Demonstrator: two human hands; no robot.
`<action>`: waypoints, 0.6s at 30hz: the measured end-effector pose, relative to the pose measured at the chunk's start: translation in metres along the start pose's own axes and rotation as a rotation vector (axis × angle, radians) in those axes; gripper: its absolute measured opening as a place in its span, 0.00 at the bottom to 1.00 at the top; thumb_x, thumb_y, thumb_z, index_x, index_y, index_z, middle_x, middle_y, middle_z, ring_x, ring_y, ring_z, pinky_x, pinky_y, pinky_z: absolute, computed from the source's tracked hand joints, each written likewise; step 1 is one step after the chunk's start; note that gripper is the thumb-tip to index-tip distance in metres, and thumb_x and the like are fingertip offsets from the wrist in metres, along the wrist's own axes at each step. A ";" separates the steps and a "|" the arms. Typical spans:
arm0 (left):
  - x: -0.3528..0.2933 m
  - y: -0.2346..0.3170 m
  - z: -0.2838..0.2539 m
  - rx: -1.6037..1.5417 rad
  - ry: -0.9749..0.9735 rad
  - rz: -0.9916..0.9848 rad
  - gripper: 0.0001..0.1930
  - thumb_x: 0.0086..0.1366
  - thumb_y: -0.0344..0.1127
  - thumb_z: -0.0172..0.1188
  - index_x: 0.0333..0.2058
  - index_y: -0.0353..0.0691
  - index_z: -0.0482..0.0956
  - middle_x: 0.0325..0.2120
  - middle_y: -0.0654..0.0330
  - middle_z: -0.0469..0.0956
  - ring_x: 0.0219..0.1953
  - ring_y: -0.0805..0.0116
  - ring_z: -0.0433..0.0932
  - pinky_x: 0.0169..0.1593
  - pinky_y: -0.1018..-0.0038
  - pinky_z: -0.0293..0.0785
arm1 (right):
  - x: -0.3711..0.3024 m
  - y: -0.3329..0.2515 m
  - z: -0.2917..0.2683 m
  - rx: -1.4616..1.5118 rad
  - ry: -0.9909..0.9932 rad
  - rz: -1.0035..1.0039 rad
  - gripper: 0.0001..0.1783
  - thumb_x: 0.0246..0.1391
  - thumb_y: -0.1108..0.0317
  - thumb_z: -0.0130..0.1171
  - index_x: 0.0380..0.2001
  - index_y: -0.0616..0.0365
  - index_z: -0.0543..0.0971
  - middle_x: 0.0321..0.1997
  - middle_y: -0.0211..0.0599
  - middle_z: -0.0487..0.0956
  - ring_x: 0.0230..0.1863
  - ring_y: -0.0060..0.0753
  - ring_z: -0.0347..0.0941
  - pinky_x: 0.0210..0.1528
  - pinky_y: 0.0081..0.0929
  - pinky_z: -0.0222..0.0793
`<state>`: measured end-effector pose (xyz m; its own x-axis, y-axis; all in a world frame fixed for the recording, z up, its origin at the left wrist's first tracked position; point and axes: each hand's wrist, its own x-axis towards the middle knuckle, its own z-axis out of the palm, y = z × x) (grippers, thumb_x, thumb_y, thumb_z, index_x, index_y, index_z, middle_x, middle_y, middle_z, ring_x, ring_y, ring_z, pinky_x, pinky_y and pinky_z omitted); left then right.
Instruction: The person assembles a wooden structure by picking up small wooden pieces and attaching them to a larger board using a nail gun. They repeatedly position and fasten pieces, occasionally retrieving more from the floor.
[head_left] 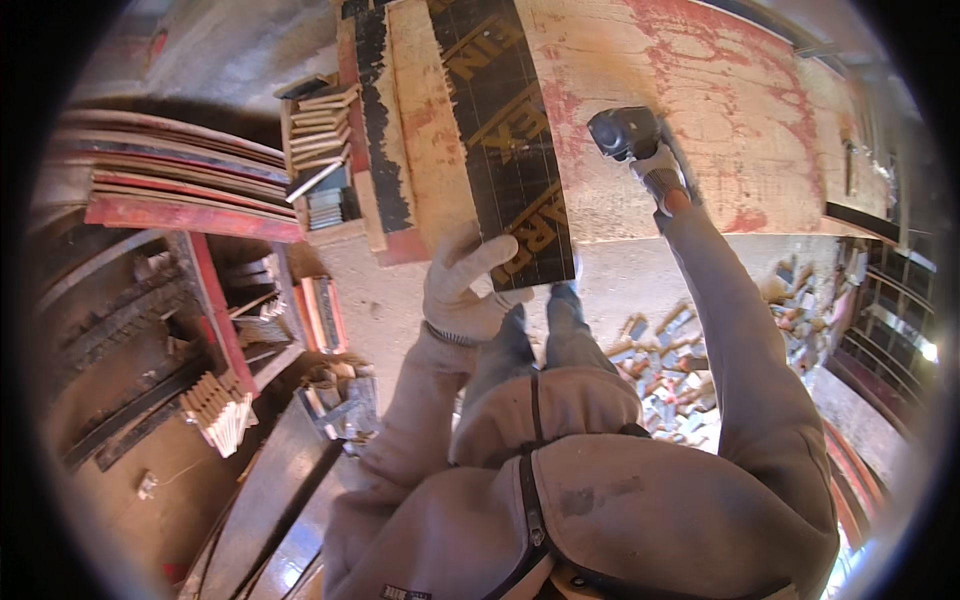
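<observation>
Across the worn surface, the black board runs lengthwise away from the left hand, its grip closed on the near end; rightward, the right hand clasps a power tool.

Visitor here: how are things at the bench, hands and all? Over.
Left gloved hand grips near end of dark board. Right gloved hand holds black tool over bench, right of board. Loose offcuts on floor, bench's near side.
</observation>
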<state>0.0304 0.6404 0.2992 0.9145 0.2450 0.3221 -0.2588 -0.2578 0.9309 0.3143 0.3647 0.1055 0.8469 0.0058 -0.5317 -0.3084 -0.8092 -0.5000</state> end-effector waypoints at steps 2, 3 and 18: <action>0.000 -0.002 0.000 0.056 0.010 0.018 0.33 0.47 0.33 0.83 0.54 0.42 0.82 0.57 0.48 0.75 0.58 0.51 0.79 0.58 0.61 0.80 | -0.054 -0.009 -0.034 0.153 -0.133 0.166 0.21 0.49 0.64 0.69 0.45 0.62 0.78 0.23 0.33 0.77 0.19 0.33 0.74 0.21 0.35 0.72; 0.000 -0.004 0.000 0.193 0.046 0.090 0.36 0.43 0.31 0.84 0.55 0.44 0.82 0.55 0.49 0.75 0.54 0.52 0.81 0.54 0.63 0.81 | -0.088 -0.014 -0.053 0.227 -0.195 0.223 0.14 0.51 0.65 0.69 0.38 0.61 0.80 0.18 0.29 0.73 0.13 0.28 0.68 0.15 0.32 0.66; -0.009 -0.027 0.008 -0.309 0.011 0.074 0.34 0.49 0.20 0.78 0.57 0.44 0.82 0.55 0.53 0.73 0.58 0.57 0.77 0.60 0.66 0.78 | -0.459 -0.153 -0.155 0.574 -0.407 0.192 0.04 0.54 0.77 0.61 0.26 0.64 0.79 0.14 0.35 0.74 0.13 0.29 0.70 0.17 0.25 0.68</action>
<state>0.0314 0.6375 0.2695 0.8867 0.2466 0.3911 -0.4082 0.0204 0.9127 0.0403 0.3948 0.5322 0.5617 0.2033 -0.8020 -0.7083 -0.3828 -0.5931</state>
